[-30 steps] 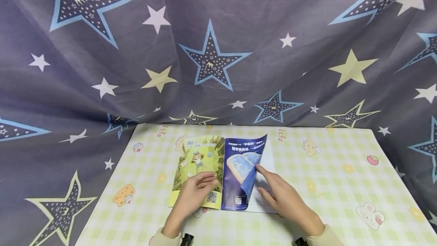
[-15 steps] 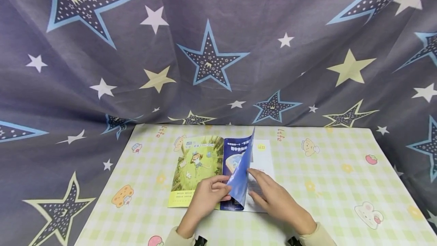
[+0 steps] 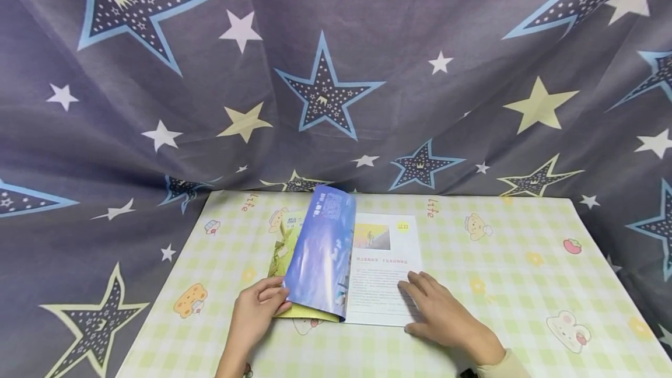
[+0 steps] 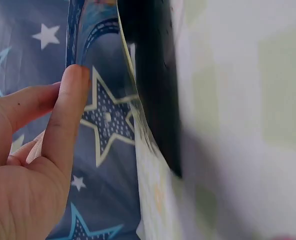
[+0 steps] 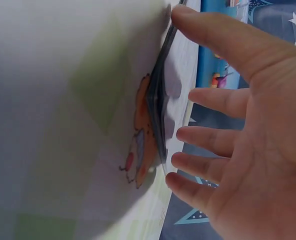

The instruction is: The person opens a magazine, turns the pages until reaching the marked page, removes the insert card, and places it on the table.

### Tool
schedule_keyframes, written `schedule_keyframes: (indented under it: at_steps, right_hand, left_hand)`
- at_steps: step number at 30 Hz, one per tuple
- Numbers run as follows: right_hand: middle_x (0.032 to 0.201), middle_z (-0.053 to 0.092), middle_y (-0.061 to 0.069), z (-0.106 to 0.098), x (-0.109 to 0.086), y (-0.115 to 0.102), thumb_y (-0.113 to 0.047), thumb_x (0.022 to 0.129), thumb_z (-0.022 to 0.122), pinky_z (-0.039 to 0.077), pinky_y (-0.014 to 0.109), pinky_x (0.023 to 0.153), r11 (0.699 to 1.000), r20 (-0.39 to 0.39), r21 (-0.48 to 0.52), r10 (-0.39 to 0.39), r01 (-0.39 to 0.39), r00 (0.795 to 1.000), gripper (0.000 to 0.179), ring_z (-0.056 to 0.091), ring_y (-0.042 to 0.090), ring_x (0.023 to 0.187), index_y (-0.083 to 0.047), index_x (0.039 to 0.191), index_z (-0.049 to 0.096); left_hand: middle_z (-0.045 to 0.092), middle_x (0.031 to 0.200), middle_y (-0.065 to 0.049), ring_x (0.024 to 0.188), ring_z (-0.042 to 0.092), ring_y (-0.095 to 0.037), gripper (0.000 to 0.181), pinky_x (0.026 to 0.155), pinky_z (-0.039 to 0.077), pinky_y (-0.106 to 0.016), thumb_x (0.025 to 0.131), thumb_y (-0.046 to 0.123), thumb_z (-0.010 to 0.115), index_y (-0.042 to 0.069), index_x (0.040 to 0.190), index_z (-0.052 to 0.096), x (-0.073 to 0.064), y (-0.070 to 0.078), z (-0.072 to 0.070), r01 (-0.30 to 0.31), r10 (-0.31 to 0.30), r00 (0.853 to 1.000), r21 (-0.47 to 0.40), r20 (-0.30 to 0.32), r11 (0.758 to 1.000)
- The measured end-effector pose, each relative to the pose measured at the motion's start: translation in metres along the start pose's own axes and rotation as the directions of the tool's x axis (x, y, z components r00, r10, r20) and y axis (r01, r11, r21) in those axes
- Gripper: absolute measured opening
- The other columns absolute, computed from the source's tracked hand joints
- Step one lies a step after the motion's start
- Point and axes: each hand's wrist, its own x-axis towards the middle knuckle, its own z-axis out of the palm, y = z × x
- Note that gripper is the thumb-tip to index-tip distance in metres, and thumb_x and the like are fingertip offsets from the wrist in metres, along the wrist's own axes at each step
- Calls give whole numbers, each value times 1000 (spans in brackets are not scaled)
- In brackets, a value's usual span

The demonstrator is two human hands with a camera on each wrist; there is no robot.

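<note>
An open magazine [image 3: 383,296] lies on the table, with a printed white page on the right. Its glossy blue page [image 3: 322,255] is lifted and leans left over a green and yellow page [image 3: 283,252], hiding most of it. My left hand [image 3: 257,311] pinches the lower left edge of the blue page. In the left wrist view, thumb and finger of the left hand [image 4: 43,145] meet at the page's edge. My right hand [image 3: 443,314] rests at the right page's outer edge, fingers spread. The right wrist view shows the right hand's [image 5: 268,135] fingers extended over the magazine.
A table [image 3: 504,308] with a green checked, cartoon-printed cover bears the magazine. Behind it and at both sides hangs a dark curtain [image 3: 399,28] with stars.
The blue page has swung from right to left, uncovering the white page. My left hand has moved left with its edge; my right hand has let the page go and moved slightly right.
</note>
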Motion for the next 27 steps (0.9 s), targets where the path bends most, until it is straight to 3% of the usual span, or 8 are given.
schedule_keyframes:
  at_steps: [4, 8, 13, 16, 19, 21, 24, 27]
  right_hand:
    - [149, 40, 29, 1, -2, 3, -34, 79, 85, 33, 68, 106, 1000, 27, 0, 4, -4, 1000, 79, 33, 52, 137, -2, 142, 50]
    - [147, 43, 28, 1, -2, 4, -35, 81, 83, 34, 68, 105, 1000, 29, -9, -2, 2, 1000, 72, 36, 52, 136, -3, 139, 54]
    - [140, 53, 21, -4, -2, 5, -33, 89, 76, 39, 64, 104, 999, 24, -12, -38, 39, 999, 52, 47, 44, 130, -5, 131, 62]
    - [128, 63, 13, -10, -1, 6, -27, 94, 71, 46, 56, 101, 998, -3, -9, -58, 58, 998, 36, 58, 34, 120, -7, 123, 67]
    - [118, 68, 6, -14, 0, 6, -24, 95, 70, 53, 45, 93, 1000, -58, -16, -21, 20, 998, 32, 64, 24, 108, -7, 122, 68]
    - [116, 68, 6, -15, 0, 7, -26, 94, 72, 55, 42, 86, 999, -117, -24, 22, -25, 993, 36, 65, 20, 100, -7, 125, 67]
    - [103, 65, 2, -16, 2, 7, -30, 91, 76, 54, 31, 68, 995, -231, -27, 87, -95, 969, 39, 58, 10, 80, -7, 120, 64]
    - [81, 55, -6, -15, 5, 6, -33, 88, 79, 42, 22, 51, 991, -316, -5, 128, -137, 940, 32, 42, 3, 62, -11, 102, 59]
  left_hand:
    - [75, 91, -9, 73, 74, -22, 31, 67, 60, -26, 92, 7, 72, 1, 122, 68, -2, -4, -15, 14, -9, 998, 103, -56, 995]
    - [75, 91, -9, 73, 73, -21, 31, 67, 60, -25, 92, 7, 72, -1, 122, 67, -4, -7, -25, 29, -15, 995, 143, -94, 989]
    - [75, 92, -9, 76, 73, -19, 31, 67, 60, -27, 93, 8, 70, -1, 123, 66, -4, -16, -32, 56, -31, 992, 198, -126, 979]
    - [76, 98, -8, 86, 73, -21, 35, 82, 59, -39, 95, 17, 68, 1, 127, 65, -4, -19, -32, 63, -19, 990, 311, -143, 948]
    - [74, 108, -10, 99, 71, -26, 45, 93, 53, -50, 98, 30, 66, 0, 131, 63, -5, -16, -30, 56, -3, 991, 397, -133, 916]
    - [72, 113, -13, 105, 69, -29, 47, 94, 52, -49, 98, 33, 65, -1, 131, 62, -6, -12, -28, 41, 20, 990, 417, -141, 908]
    - [70, 117, -17, 105, 69, -28, 45, 90, 56, -36, 98, 28, 67, -2, 130, 62, -6, -5, -19, -12, 70, 988, 377, -141, 926]
    - [70, 116, -16, 104, 70, -24, 38, 87, 56, -27, 96, 19, 70, -2, 127, 64, -5, 3, -1, -108, 144, 984, 291, -105, 951]
